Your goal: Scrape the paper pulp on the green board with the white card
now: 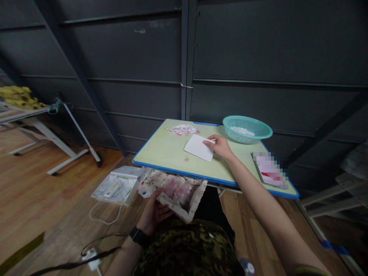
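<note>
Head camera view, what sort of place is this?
Probably a workshop or makeshift workroom: a blue-edged table bears a heap of small pale pieces and a teal basket holding white pieces, with dark panelled walling behind.

Across the upper frame, the panelled wall (129,50) is dark slate grey. The tabletop (152,149) at centre is pale yellow-green, edged in bright blue, with a small pinkish smudge (186,159). The card (198,148) at centre is plain white; the heap of bits (181,129) beyond it is white mixed with pink. Right of centre, the basket (266,133) is turquoise. The pixelated item (266,166) at right shows pale lilac with red. At lower centre, the container (196,200) is off-white with brown speckles, pink inside; the clothing (186,249) is camouflage in olive, brown and black. The bundle (20,97) at left is yellow.
</note>
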Tool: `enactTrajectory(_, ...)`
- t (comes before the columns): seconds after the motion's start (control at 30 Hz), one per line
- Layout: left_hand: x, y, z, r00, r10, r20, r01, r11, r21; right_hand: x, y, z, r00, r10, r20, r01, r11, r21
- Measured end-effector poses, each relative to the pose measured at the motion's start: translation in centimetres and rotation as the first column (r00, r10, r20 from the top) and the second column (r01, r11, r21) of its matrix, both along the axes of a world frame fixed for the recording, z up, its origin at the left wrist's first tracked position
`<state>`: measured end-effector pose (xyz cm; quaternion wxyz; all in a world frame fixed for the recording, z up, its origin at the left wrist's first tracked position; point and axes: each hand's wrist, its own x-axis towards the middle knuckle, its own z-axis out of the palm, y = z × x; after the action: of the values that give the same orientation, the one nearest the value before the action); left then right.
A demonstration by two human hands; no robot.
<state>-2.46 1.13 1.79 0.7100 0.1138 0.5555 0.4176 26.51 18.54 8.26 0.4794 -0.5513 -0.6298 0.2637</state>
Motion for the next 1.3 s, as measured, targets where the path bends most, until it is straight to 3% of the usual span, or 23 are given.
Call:
enactTrajectory(0.13,-0.1,0.0,-0.2,1.0,-0.012,0.018,0.012,1.0,0.003,-0.1,-0.2,-0.1,0.998,0.003,0.064,-0.005,1.0,0.019)
enactTrajectory(0.33,0.0,0.1,-0.1,1.0,-0.027,0.01,0.027,1.0,-0.007,-1.4,-0.9,0.0,0.972,0.225,-0.074,-0.23,0.97,-0.078)
enactTrajectory(0.53,0.1,0.0,0.0,1.0,0.002,0.007,-0.002,1.0,0.016,-0.7,-1.2,0.6,0.978,0.177,-0.111,-0.187,0.978,-0.093)
enactTrajectory(0.73,0.0,0.0,-0.2,1.0,0.014,0.015,-0.014,1.0,0.009,-1.3,-2.1,0.9,0.903,0.401,-0.155,-0.428,0.874,-0.23)
enactTrajectory(0.93,0.2,0.0,0.1,1.0,0.02,0.013,-0.021,0.999,0.028,-1.8,-2.7,1.1,0.842,0.506,-0.19,-0.54,0.774,-0.332)
enactTrajectory(1.0,0.2,0.0,0.2,1.0,0.013,0.011,-0.013,1.0,0.02,-1.9,-2.6,1.0,0.837,0.515,-0.186,-0.547,0.772,-0.323)
enactTrajectory(1.1,0.2,0.0,0.1,1.0,0.006,0.002,-0.006,1.0,0.012,-1.9,-2.0,0.7,0.906,0.366,-0.213,-0.409,0.887,-0.214)
enactTrajectory(1.17,0.1,0.0,0.1,1.0,0.016,-0.002,-0.016,1.0,0.018,-1.6,-1.3,0.5,0.963,0.152,-0.224,-0.175,0.981,-0.087)
enactTrajectory(1.23,0.1,0.0,0.0,1.0,0.02,-0.005,-0.02,1.0,0.014,-0.8,-0.5,0.4,0.979,-0.076,-0.187,0.089,0.994,0.064)
enactTrajectory(1.3,0.0,0.1,-0.1,1.0,0.011,0.004,-0.011,1.0,0.011,0.2,0.0,0.5,0.961,-0.256,-0.105,0.273,0.94,0.204)
